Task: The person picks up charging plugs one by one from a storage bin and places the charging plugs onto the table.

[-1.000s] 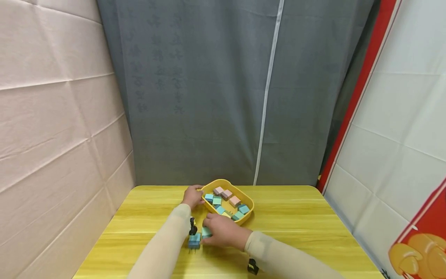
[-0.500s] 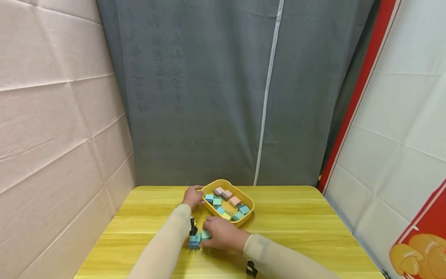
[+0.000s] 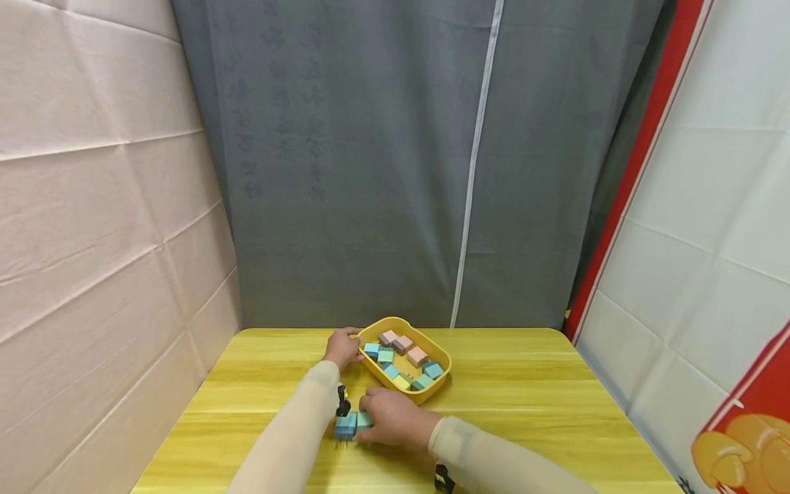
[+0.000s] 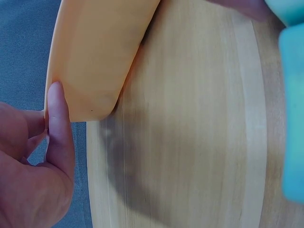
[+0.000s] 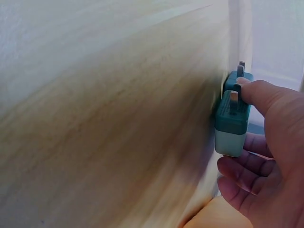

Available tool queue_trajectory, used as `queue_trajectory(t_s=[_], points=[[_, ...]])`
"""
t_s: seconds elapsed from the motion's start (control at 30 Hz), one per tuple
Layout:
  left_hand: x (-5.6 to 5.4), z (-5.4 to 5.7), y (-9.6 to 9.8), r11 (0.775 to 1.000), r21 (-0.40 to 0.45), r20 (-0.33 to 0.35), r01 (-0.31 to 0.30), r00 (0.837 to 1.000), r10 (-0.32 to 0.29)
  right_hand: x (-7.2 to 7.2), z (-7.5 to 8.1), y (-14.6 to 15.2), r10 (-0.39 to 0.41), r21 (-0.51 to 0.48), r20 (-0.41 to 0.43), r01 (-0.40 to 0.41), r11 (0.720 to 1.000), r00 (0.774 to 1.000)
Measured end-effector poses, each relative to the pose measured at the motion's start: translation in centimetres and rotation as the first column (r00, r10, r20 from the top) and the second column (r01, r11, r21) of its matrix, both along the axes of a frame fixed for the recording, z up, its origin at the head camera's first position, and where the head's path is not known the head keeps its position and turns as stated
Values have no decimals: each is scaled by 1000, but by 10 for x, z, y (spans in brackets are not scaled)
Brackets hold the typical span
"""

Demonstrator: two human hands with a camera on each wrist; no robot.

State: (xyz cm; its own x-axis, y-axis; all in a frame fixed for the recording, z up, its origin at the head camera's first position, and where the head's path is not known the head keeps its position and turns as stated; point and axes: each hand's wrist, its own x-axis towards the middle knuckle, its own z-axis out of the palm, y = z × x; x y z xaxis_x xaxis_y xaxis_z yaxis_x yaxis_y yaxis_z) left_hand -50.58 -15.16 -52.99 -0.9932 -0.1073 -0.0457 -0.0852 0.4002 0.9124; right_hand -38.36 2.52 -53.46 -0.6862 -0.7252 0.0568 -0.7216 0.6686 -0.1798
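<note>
My left hand pinches the left rim of a yellow basin. In the left wrist view its thumb lies along the basin's inside wall. My right hand holds a light green plug adapter between thumb and fingers, close over the table in front of the basin. Its metal prongs show in the right wrist view, pointing up past the thumb. A blue plug adapter stands directly left of the green one, side by side, with its prongs toward the person.
Inside the basin lie several more adapters: pink ones, blue ones, green ones and a yellow one. The wooden table ends at a grey curtain behind.
My right hand has brought the green adapter slightly toward the person, into line beside the blue one. The left hand and the basin have stayed in place.
</note>
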Motion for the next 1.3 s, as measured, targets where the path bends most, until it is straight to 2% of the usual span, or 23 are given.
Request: queue_trajectory(t_s=[0.2, 0.47, 0.73, 0.97, 1.13, 1.3], points=[[-1, 0, 0, 1000, 3, 0, -2, 1000, 2, -1, -4, 0, 1, -12, 7, -1, 1000, 1000], [-5, -4, -1, 1000, 7, -6, 0, 1000, 0, 1, -2, -1, -25, -15, 23, 25, 1000, 999], [-3, -3, -1, 1000, 0, -16, -1, 1000, 1, 2, -1, 0, -17, -25, 22, 17, 1000, 1000], [-1, -3, 0, 1000, -6, -7, -4, 1000, 4, 0, -7, 0, -20, -39, 47, 22, 999, 999], [-2, -3, 1, 1000, -11, -5, -6, 1000, 6, -1, -8, 5, -7, -95, -18, 5, 995, 1000], [-1, -1, 1, 1000, -14, -18, -2, 1000, 2, 1, 6, 16, 22, -224, -48, -32, 974, 999]])
